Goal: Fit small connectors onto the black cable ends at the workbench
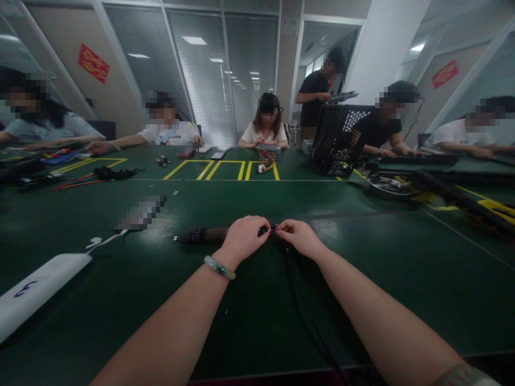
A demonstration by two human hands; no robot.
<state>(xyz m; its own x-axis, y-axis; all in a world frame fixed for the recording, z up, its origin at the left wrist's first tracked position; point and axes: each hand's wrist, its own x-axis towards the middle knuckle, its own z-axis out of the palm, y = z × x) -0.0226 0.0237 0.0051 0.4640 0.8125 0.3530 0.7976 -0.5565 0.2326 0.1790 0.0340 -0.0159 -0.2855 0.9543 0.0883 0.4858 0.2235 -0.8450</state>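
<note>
A dark electric screwdriver lies on the green table, its tip pointing left. My left hand, with a jade-coloured bangle on the wrist, is closed around its rear end. My right hand pinches the plug end of a black cable close to that rear end. The fingertips of both hands nearly meet there. Whether the plug sits in the screwdriver is too small to tell. From my right hand the cable runs down to the table's near edge.
At left lie a white power strip and a blurred-out flat device on a white cord. A metal bowl and a black computer case stand at right. Several co-workers sit across the table, one behind a power supply.
</note>
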